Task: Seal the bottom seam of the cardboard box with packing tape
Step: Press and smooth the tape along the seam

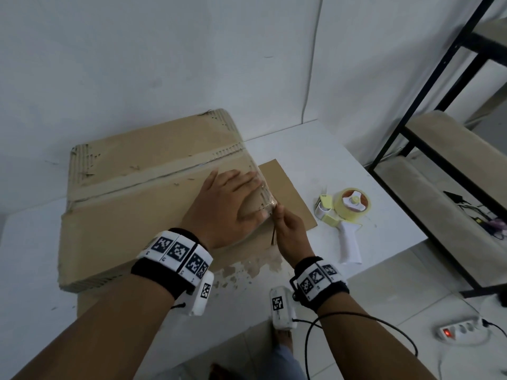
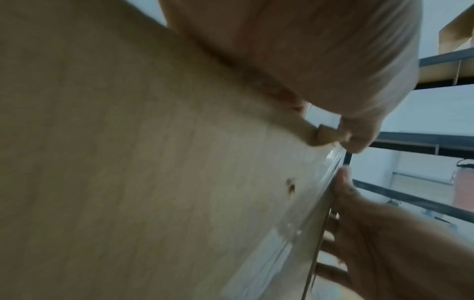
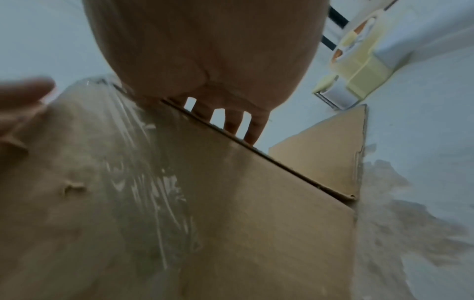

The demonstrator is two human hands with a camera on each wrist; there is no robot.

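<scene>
L hand flat, fingers straight, pressing clear tape onto cardboard box at its right edge; R hand pinching the tape end.

Surface: white table, set against a pale wall
Box: cardboard box lies flat on the table's left part, reaching close to the wall
Sheet: flat cardboard sheet lies on the table, partly under the box's right edge
Tool: tape dispenser lies on its side just right of the sheet, apart from the box
Marks: brownish patches on the tabletop near the front edge, perhaps torn paper residue
</scene>
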